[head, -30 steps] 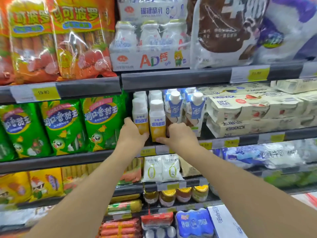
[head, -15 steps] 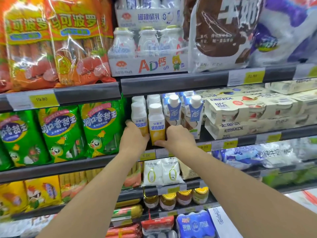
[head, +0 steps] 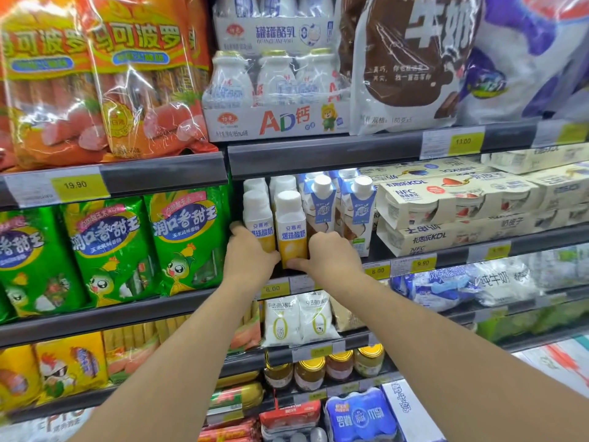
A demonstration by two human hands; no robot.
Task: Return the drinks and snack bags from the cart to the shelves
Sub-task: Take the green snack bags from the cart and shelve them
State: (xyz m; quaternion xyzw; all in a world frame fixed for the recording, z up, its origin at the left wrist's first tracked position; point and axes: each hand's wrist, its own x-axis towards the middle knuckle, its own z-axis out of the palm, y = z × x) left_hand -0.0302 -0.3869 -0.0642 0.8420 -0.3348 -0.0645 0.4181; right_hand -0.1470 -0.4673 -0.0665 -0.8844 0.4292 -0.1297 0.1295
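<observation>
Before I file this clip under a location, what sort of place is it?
Most likely a supermarket's chilled aisle. Tiered shelves carry yellow price tags, with many identical green snack bags and multipacks. Both hands, left hand and right hand, hold yellow-labelled drink bottles.

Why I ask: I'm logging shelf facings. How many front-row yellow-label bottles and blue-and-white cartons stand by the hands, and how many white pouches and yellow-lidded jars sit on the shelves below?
Front-row yellow-label bottles: 2
Front-row blue-and-white cartons: 2
White pouches: 2
Yellow-lidded jars: 4
Total: 10
</observation>
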